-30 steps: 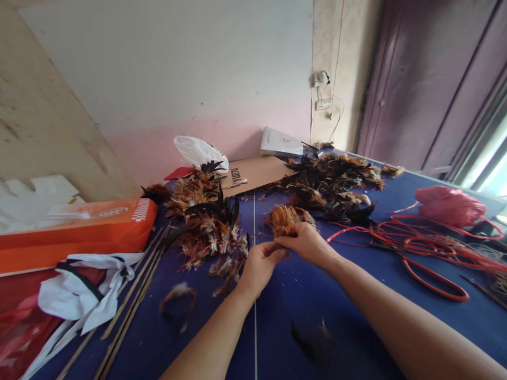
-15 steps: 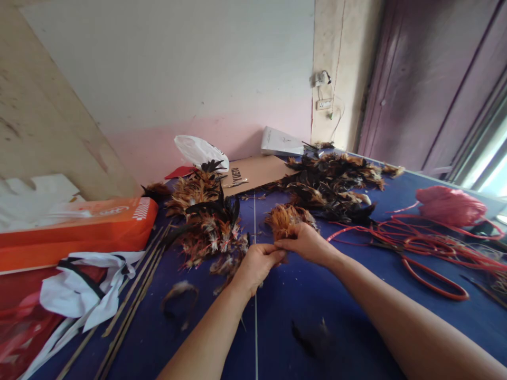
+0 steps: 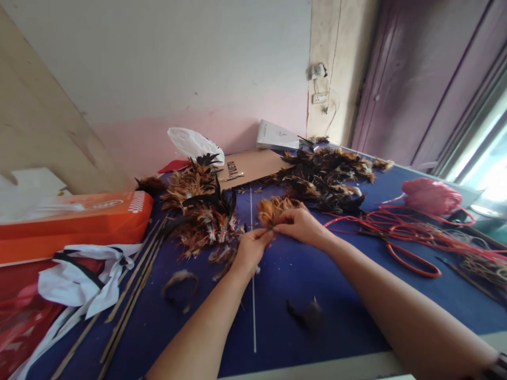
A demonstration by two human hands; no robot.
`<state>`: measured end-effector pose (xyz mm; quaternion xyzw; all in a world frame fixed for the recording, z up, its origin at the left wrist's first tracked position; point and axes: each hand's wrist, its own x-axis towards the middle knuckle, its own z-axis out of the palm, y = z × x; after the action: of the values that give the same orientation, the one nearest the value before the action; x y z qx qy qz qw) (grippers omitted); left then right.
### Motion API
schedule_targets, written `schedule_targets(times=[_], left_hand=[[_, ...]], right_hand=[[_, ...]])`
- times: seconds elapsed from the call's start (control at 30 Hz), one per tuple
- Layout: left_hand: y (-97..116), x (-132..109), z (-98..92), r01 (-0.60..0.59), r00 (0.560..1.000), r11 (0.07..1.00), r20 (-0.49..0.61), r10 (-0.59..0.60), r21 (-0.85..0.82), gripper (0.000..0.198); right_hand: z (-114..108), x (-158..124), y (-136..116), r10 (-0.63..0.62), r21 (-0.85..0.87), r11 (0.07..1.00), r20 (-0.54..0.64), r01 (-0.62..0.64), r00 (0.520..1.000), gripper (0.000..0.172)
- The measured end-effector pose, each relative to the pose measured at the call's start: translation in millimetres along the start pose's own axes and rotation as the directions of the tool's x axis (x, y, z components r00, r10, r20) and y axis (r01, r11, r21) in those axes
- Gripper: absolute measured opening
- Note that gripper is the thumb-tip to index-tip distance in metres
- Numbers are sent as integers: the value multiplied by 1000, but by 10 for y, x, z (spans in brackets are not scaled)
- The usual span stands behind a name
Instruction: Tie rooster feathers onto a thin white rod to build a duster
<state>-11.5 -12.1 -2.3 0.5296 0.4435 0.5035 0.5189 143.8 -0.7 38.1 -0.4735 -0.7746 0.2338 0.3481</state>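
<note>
Over the middle of the blue table (image 3: 285,322), my two hands meet at the near end of a bunch of orange-brown feathers (image 3: 273,208). My left hand (image 3: 254,249) is closed, thumb and fingers pinched at the base of the bunch. From the right, my right hand (image 3: 299,226) pinches at the same spot, its fingertips touching those of the left. What lies between the fingertips is too small to make out. Just left of my hands lies a pile of tied feather bunches (image 3: 209,219). Behind and to the right is a heap of dark and brown feathers (image 3: 328,182).
Red-handled scissors (image 3: 412,259) lie at the right among red strands (image 3: 396,227) and a pink ball of twine (image 3: 431,195). Thin sticks (image 3: 132,301), white cloth strips (image 3: 85,279) and an orange package (image 3: 75,219) are at the left. Flat cardboard (image 3: 253,163) lies at the back.
The view has shifted slightly, bringing the table's near edge into sight. My hands stay together at the bunch's base, with my right fingers curled a little differently.
</note>
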Motion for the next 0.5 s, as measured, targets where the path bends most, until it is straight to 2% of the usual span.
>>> schedule_targets(times=[0.13, 0.3, 0.33, 0.43, 0.47, 0.5], left_hand=[[13, 7, -2, 68, 997, 984, -32, -74, -167, 22], [29, -14, -6, 108, 994, 963, -3, -112, -246, 28], [33, -19, -3, 108, 994, 961, 3, -111, -254, 28], [41, -33, 9, 115, 993, 958, 28, -112, -264, 28], [43, -38, 13, 123, 992, 956, 35, -118, -267, 28], [45, -42, 16, 130, 991, 954, 41, -124, -271, 28]], right_hand=[[-148, -79, -198, -45, -82, 994, 230, 65, 972, 16], [-273, -516, -415, -55, -154, 973, 561, 169, 826, 24], [-272, -630, -435, -40, -210, 959, 571, 193, 820, 26], [-199, -932, -460, 19, -416, 881, 511, 227, 860, 32], [-159, -1006, -462, 17, -453, 858, 495, 242, 869, 33], [-116, -1063, -462, 8, -455, 850, 515, 266, 857, 31]])
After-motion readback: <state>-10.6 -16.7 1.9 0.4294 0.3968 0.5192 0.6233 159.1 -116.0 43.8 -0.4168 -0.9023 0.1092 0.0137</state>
